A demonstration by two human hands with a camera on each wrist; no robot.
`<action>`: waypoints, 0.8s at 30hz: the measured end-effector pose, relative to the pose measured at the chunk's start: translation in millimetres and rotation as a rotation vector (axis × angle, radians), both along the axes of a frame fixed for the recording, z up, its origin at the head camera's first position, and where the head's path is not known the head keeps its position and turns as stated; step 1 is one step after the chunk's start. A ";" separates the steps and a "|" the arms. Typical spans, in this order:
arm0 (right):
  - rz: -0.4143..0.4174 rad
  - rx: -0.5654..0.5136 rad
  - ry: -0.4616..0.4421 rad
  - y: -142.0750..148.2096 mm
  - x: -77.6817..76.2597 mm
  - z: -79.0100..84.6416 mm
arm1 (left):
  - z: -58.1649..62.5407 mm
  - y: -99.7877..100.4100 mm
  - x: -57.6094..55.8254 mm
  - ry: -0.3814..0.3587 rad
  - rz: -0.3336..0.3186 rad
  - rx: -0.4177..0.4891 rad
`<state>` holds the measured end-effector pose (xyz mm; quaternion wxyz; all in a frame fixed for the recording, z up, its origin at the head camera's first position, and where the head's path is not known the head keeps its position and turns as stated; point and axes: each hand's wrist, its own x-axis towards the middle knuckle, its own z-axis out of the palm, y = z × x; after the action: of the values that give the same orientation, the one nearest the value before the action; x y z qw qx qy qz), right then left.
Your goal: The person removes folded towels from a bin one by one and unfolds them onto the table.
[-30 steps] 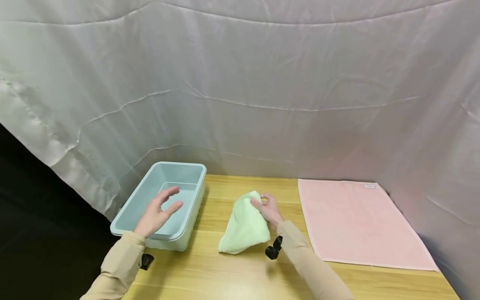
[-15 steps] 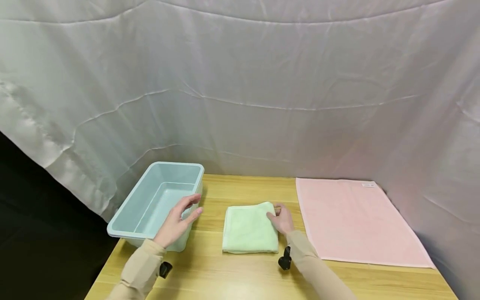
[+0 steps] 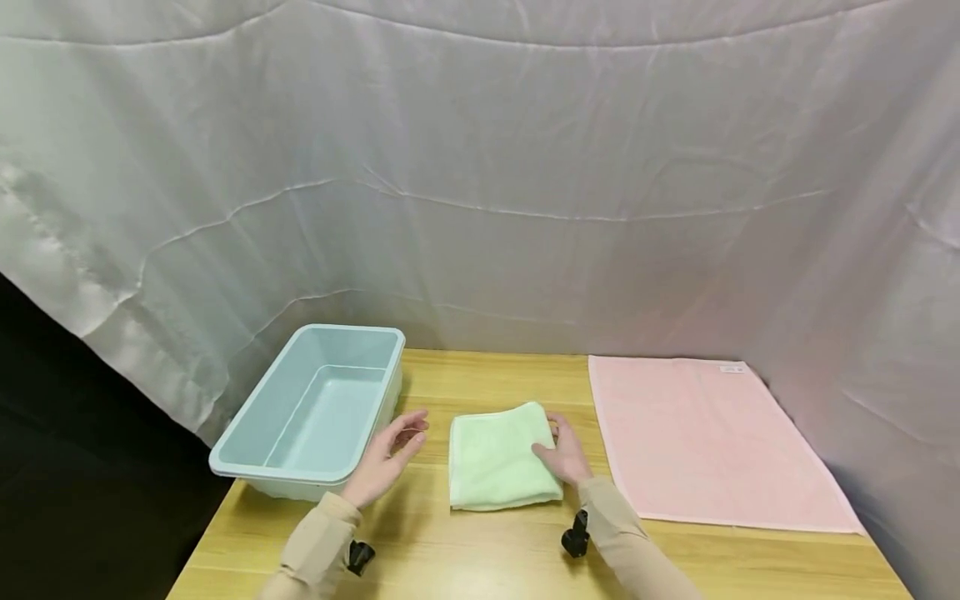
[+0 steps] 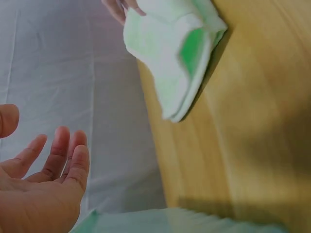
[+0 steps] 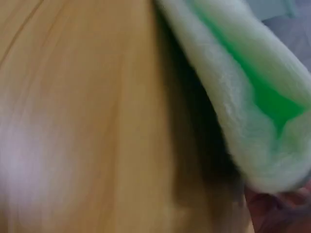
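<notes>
A light green towel [image 3: 504,458], folded into a thick square, is at the middle of the table. My right hand [image 3: 566,454] pinches its right edge, thumb on top and the other fingers partly hidden behind it. In the right wrist view the towel's folded layers [image 5: 228,87] show close up, above a dark shadow, with a bit of my hand [image 5: 277,213] below them. To the towel's left, my left hand [image 3: 387,457] hovers apart from it, fingers relaxed and holding nothing. The left wrist view shows that hand [image 4: 43,189] with its fingers loosely bent.
A pale blue plastic bin [image 3: 251,417] stands at the left of the wooden table [image 3: 465,554], close beside my left hand. On the right a pink towel [image 3: 720,446] lies spread flat. A grey curtain [image 3: 480,275] hangs behind the table.
The green towel came down from a lifted, drooping shape to a flat folded square, still in my right hand. My left hand moved right, from over the bin towards the towel.
</notes>
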<state>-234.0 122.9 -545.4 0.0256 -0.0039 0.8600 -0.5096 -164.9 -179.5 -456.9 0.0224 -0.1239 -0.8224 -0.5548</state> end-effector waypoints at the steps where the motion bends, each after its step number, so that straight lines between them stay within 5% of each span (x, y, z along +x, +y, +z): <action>1: -0.007 0.061 0.035 0.3 0.8 -0.7 | -3.4 1.1 -0.1 -0.010 0.000 0.006; 7: -0.056 0.209 0.271 -8.5 12.8 2.2 | -24.7 6.4 -1.1 -0.092 0.033 0.049; 12: 0.145 0.106 0.455 -26.4 25.7 4.1 | -42.6 8.3 -5.0 -0.137 0.064 0.042; 17: 0.441 0.018 0.363 -39.7 31.2 -0.6 | -58.0 11.1 -8.4 -0.157 0.098 0.033; 24: 0.623 0.080 0.256 -44.1 26.5 -7.9 | -70.6 13.5 -11.2 -0.220 0.136 0.125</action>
<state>-207.4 78.8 -553.3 0.0720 -0.3295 0.8330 -0.4386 -176.1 -166.0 -527.5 -0.0228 -0.0045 -0.7902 -0.6124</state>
